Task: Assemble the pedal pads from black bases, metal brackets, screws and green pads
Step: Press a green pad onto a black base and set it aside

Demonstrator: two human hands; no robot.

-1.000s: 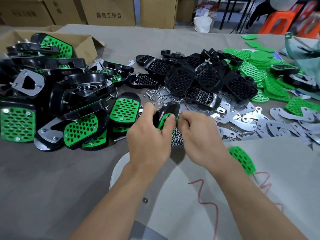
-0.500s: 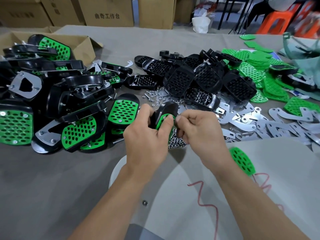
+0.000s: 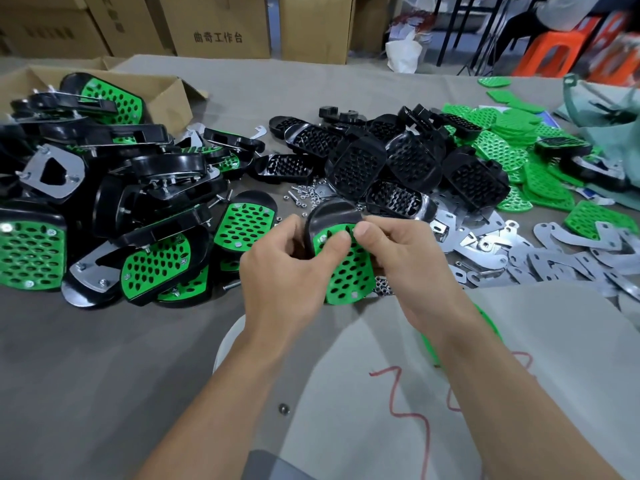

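Observation:
I hold one pedal pad point(image 3: 341, 268) upright over the table's middle: a black base with a perforated green pad facing me. My left hand point(image 3: 287, 271) grips its left edge, thumb pressed on the green face. My right hand point(image 3: 405, 261) pinches its top right corner with thumb and forefinger. Bare black bases point(image 3: 391, 164) are heaped behind it. Metal brackets point(image 3: 561, 258) lie scattered to the right. Loose screws and nuts point(image 3: 304, 197) lie just beyond my hands. Loose green pads point(image 3: 505, 133) cover the far right.
Finished pedal pads point(image 3: 114, 216) are piled at the left, spilling from an open cardboard box point(image 3: 166, 95). One loose green pad point(image 3: 488, 327) lies under my right forearm. Cardboard boxes point(image 3: 221, 26) and orange stools point(image 3: 557, 53) stand beyond the table.
The pedal pad has been turned so more of its green face shows toward me. My right thumb and forefinger have shifted onto its top right corner.

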